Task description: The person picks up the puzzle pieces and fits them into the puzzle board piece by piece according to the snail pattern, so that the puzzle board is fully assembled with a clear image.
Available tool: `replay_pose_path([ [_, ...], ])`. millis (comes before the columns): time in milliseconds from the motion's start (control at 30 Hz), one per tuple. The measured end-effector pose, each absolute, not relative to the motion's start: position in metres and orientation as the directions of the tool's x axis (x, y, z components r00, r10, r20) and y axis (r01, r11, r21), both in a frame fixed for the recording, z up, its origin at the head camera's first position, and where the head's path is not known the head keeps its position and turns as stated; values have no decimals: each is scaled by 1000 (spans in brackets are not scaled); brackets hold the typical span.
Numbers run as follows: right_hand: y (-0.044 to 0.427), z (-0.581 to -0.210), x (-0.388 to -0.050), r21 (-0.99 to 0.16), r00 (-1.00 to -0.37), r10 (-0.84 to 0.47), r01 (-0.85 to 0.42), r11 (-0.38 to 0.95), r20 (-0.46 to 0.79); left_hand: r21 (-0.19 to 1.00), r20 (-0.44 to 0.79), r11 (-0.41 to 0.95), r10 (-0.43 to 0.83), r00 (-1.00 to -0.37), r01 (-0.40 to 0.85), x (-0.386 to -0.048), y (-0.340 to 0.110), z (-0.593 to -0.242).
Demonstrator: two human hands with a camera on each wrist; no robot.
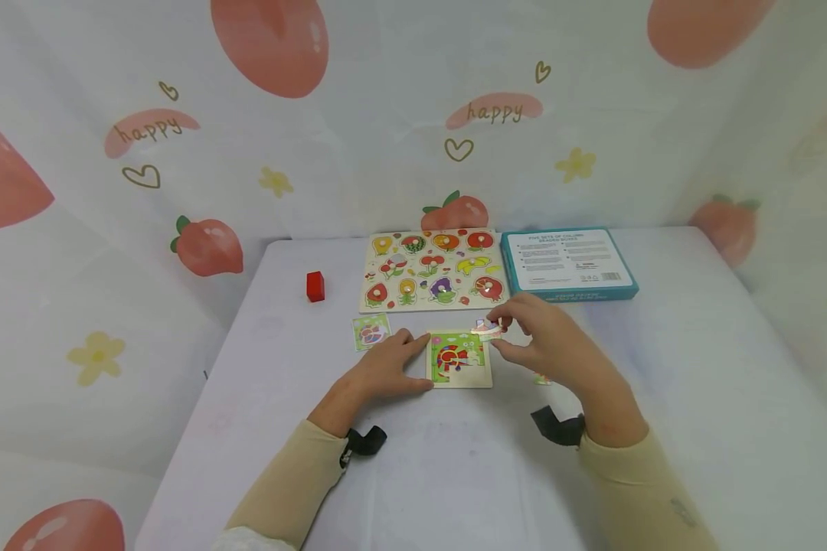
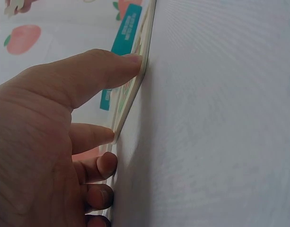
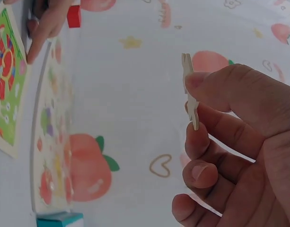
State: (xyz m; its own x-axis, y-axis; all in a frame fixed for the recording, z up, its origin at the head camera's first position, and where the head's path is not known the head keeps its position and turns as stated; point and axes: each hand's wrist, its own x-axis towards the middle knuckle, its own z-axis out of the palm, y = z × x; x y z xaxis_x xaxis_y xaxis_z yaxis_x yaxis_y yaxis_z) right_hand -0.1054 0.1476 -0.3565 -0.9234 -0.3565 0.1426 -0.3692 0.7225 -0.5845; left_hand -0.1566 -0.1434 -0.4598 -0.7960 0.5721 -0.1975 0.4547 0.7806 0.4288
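A square wooden jigsaw puzzle (image 1: pixel 459 360) with a red, blue and green snail-like picture lies on the table, bare wood showing along its lower part. My left hand (image 1: pixel 386 366) holds its left side, thumb at the near corner and index finger at the far one; in the left wrist view the thumb (image 2: pixel 107 71) presses the edge. Above the puzzle's far right corner, my right hand (image 1: pixel 547 337) pinches a jigsaw piece (image 1: pixel 488 330) between thumb and fingers. The right wrist view shows that piece (image 3: pixel 190 92) edge-on. Another loose piece (image 1: pixel 542 379) lies partly under the right hand.
Behind the puzzle lies a fruit peg board (image 1: pixel 427 287), with a teal box (image 1: pixel 572 264) to its right. A small square picture card (image 1: pixel 371 331) lies beyond the left hand. A red block (image 1: pixel 315 286) stands farther left. A patterned cloth hangs behind the table.
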Motion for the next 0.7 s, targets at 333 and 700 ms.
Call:
replay_pose_path([
  [333, 123, -376, -111, -598, -920, -390, -333, 729, 38, 431, -203, 782, 569, -797, 449, -157, -144, -460],
  [700, 113, -402, -117, -616, -919, -392, -279, 736, -52, 430, -196, 777, 577, -793, 460, -158, -144, -461],
])
